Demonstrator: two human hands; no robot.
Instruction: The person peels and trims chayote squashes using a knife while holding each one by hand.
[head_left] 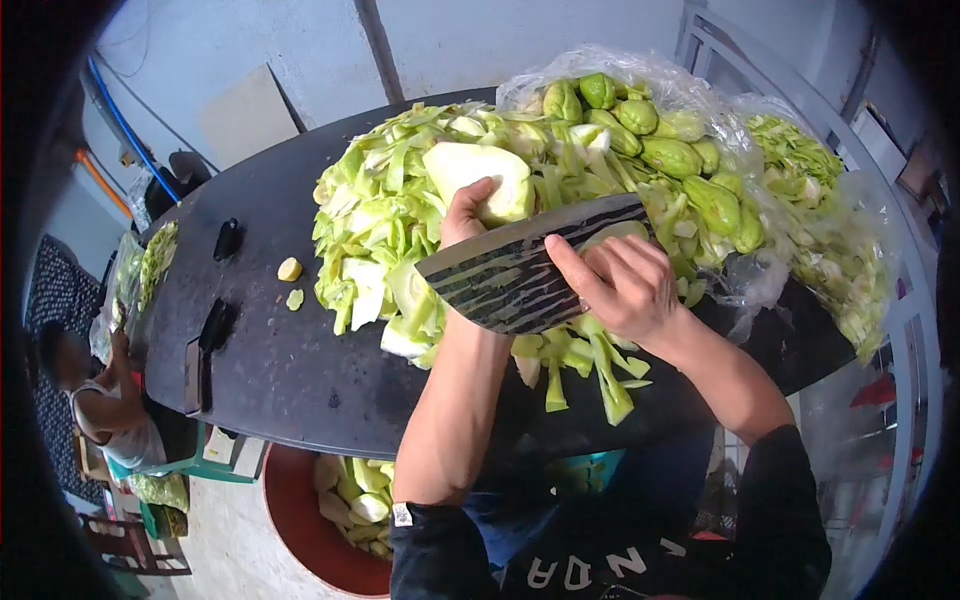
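My left hand [466,212] is wrapped round a pale, peeled chayote [480,175], its thumb on the flesh; the knife hides part of this hand. My right hand [625,285] grips a broad-bladed knife [505,275] with dark stripes across the blade, one finger laid along it. The blade sits just in front of my left hand and below the chayote; whether it touches them I cannot tell. Beneath and behind both hands spreads a big heap of green peelings and slices [375,200].
Whole green chayotes [670,155] lie in a clear plastic bag [735,130] at the back right. Dark objects [228,240] rest on the black table [290,370]. A red tub [285,515] holds pale pieces below. Another person [115,410] sits at left; a metal rail [925,350] stands right.
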